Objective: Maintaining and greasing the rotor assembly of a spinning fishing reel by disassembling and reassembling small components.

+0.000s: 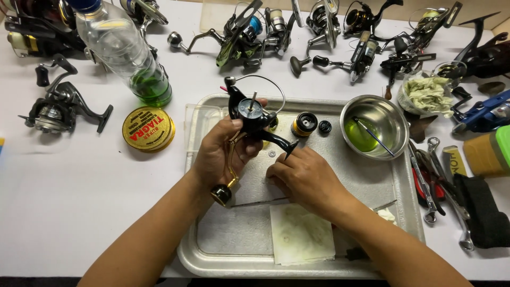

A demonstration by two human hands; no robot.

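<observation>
**Reel body held over the tray**

My left hand (220,151) wraps the black spinning reel (252,114) above the metal tray (393,212), near its far edge, so loose bits land inside. My right hand (303,175) rests fingertips-down on the tray, fingers narrowed near a small washer (272,154).

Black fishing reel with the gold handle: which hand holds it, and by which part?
The left hand grips the black spinning reel round its body. The right hand holds nothing visible.
</observation>
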